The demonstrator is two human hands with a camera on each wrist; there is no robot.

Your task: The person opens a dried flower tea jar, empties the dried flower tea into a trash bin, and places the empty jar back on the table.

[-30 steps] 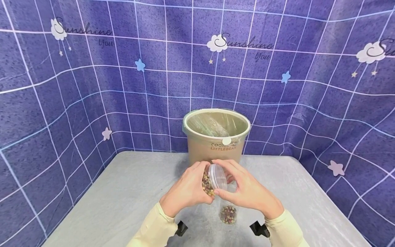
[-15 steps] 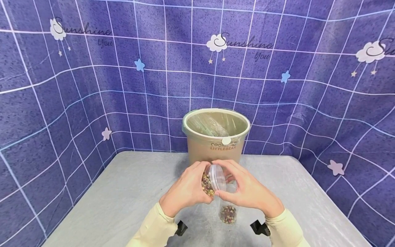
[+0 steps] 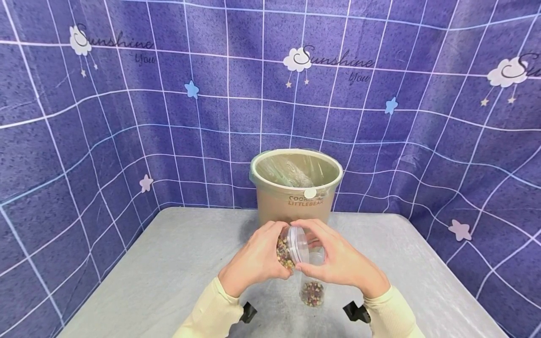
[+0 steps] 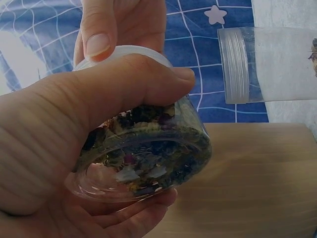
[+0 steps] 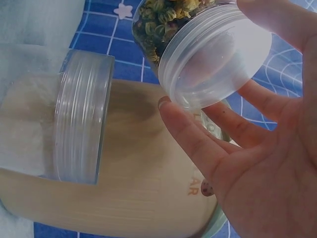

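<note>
My left hand (image 3: 253,257) grips a clear plastic jar (image 3: 284,252) packed with dried flower buds, its thumb lying across the side in the left wrist view. The jar is tipped on its side, with its clear screw lid (image 3: 300,245) facing right. Thumb and fingertips of my right hand (image 3: 340,260) hold the lid's rim; in the right wrist view the palm is apart from the lid's flat face (image 5: 223,57). A second clear jar (image 3: 313,295) stands upright on the table just below the hands. Dried buds fill its lower part, and its ribbed top (image 5: 84,116) shows up close.
Directly behind the hands stands a beige bucket (image 3: 270,206) with a clear plastic liner (image 3: 291,173) inside. The grey table (image 3: 194,263) is enclosed by a blue gridded curtain (image 3: 228,112) at the back and both sides.
My right thumb and the lid have shifted very slightly to the right, and the held jar has turned a little. The standing jar and the bucket have stayed in place.
</note>
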